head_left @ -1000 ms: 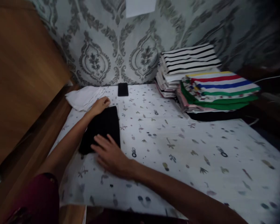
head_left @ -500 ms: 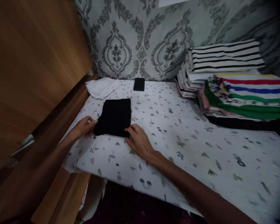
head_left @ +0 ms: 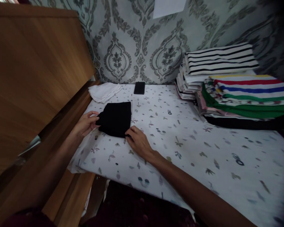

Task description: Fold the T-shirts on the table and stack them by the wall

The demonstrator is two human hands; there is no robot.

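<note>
A folded black cloth (head_left: 115,119) lies on the white patterned sheet, left of the middle. My left hand (head_left: 86,123) pinches its left edge between thumb and fingers, and that edge looks slightly raised. At the cloth's lower right corner, my right hand (head_left: 139,142) has its fingers closed on the fabric. Behind the cloth are a folded white cloth (head_left: 104,92) on the left and a small dark flat object (head_left: 139,88) near the wall.
Stacks of folded clothes stand at the back right, with a striped black-and-white piece (head_left: 221,60) on top and a multicoloured striped one (head_left: 253,90) beside it. A wooden panel (head_left: 38,69) rises on the left. Patterned wallpaper covers the back wall.
The cloth's lower left corner has been drawn in and up by my left hand, which has turned slightly. My right hand stays at the lower right corner. The view has tilted up a little.
</note>
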